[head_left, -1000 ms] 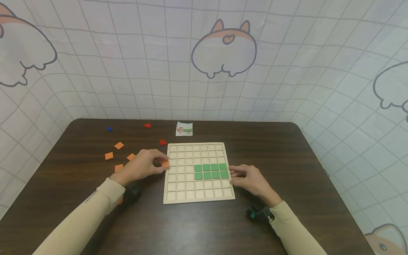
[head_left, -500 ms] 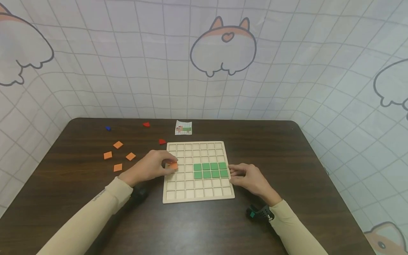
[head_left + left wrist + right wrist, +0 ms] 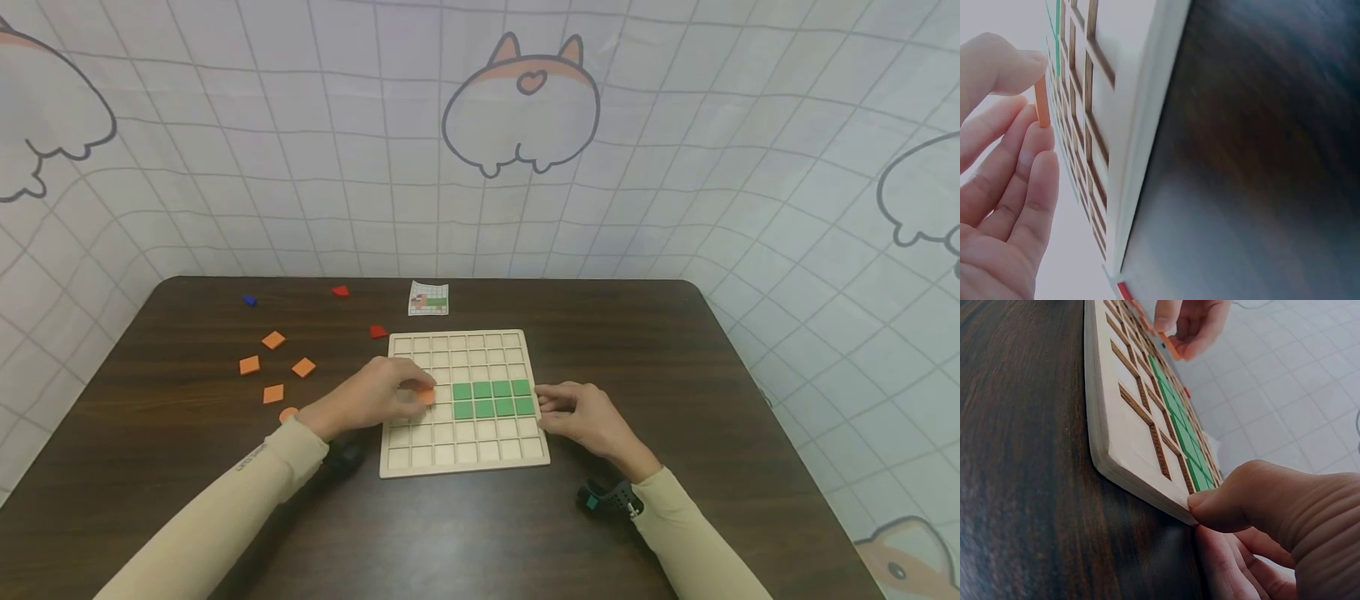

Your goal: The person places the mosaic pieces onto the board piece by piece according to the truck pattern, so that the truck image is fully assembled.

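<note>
My left hand (image 3: 382,392) is over the left part of a pale wooden grid board (image 3: 465,457), pinching an orange square tile (image 3: 1042,103) between thumb and fingertips. In the left wrist view the tile stands on edge, just off the board's surface. Several green square tiles (image 3: 492,399) fill two rows of cells at the board's right side. At the right edge, my right hand (image 3: 588,417) grips the board. The right wrist view has the thumb (image 3: 1210,506) on the rim and the other fingers against its side.
Loose orange tiles (image 3: 273,340) lie on the dark table (image 3: 637,333) left of the board. Farther back are red pieces (image 3: 378,332), a small blue piece (image 3: 250,301) and a printed pattern card (image 3: 428,299). A patterned curtain (image 3: 337,150) borders the table's back and sides.
From the board's left edge, my left hand has moved right over its cells, carrying the orange tile. My right hand stays at the right edge.
</note>
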A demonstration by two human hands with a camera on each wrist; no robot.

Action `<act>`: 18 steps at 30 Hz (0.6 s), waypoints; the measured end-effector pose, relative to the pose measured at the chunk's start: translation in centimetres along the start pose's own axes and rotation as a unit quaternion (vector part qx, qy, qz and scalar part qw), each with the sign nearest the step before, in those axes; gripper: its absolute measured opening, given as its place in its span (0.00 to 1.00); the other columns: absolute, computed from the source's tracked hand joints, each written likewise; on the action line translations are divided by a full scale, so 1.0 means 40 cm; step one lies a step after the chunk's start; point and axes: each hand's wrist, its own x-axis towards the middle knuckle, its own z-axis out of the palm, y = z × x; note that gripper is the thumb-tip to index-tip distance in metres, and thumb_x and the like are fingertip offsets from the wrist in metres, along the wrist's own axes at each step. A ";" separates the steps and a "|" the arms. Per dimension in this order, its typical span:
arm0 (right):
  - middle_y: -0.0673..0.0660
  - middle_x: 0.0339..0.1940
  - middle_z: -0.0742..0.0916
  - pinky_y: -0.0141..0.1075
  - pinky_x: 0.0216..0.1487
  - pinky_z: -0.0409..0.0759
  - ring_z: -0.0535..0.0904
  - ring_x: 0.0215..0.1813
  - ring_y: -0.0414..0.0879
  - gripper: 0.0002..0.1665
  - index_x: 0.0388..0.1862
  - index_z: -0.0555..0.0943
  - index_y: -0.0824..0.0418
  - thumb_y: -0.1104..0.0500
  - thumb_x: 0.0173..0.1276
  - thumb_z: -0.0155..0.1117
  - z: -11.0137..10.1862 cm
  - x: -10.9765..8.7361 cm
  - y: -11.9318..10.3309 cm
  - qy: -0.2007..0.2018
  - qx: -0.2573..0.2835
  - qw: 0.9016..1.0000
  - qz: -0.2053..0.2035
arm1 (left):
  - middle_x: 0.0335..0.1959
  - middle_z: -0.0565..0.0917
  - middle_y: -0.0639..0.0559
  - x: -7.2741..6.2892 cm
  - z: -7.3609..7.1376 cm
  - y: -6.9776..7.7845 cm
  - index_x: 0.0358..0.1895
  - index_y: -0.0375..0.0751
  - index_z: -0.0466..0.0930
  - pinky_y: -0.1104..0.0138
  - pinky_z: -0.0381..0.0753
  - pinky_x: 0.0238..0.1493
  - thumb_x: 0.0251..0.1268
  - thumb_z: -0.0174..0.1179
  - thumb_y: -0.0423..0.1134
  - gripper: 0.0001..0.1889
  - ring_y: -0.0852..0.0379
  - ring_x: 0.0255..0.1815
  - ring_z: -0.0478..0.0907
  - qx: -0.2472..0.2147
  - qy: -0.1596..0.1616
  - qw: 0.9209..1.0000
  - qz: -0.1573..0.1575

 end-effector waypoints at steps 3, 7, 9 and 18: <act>0.58 0.53 0.89 0.32 0.48 0.83 0.88 0.53 0.47 0.32 0.68 0.80 0.62 0.56 0.66 0.73 0.001 0.001 0.002 0.000 0.001 1.000 0.000 | 0.52 0.89 0.53 0.007 0.007 0.006 0.54 0.43 0.88 0.58 0.84 0.58 0.62 0.70 0.39 0.17 0.58 0.52 0.83 0.005 -0.004 1.000 0.004; 0.57 0.52 0.89 0.34 0.49 0.82 0.88 0.52 0.47 0.32 0.68 0.80 0.62 0.56 0.66 0.73 0.002 0.001 0.002 0.000 -0.001 1.000 0.001 | 0.52 0.90 0.53 0.012 0.017 0.010 0.53 0.42 0.89 0.61 0.85 0.54 0.61 0.70 0.38 0.16 0.59 0.49 0.84 0.008 -0.006 1.000 0.022; 0.57 0.52 0.89 0.35 0.50 0.82 0.88 0.52 0.47 0.32 0.68 0.80 0.62 0.56 0.66 0.73 0.002 0.002 0.002 0.000 -0.002 1.000 0.002 | 0.51 0.90 0.52 0.013 0.020 0.011 0.53 0.42 0.89 0.62 0.86 0.53 0.62 0.70 0.37 0.16 0.58 0.49 0.85 0.012 -0.008 0.999 0.034; 0.57 0.49 0.89 0.34 0.49 0.83 0.88 0.50 0.45 0.33 0.67 0.81 0.62 0.55 0.63 0.74 -0.001 0.009 0.006 0.006 -0.005 1.000 0.010 | 0.50 0.91 0.52 0.021 0.032 0.023 0.51 0.42 0.90 0.63 0.87 0.52 0.63 0.70 0.35 0.14 0.59 0.48 0.86 0.024 -0.015 0.998 0.061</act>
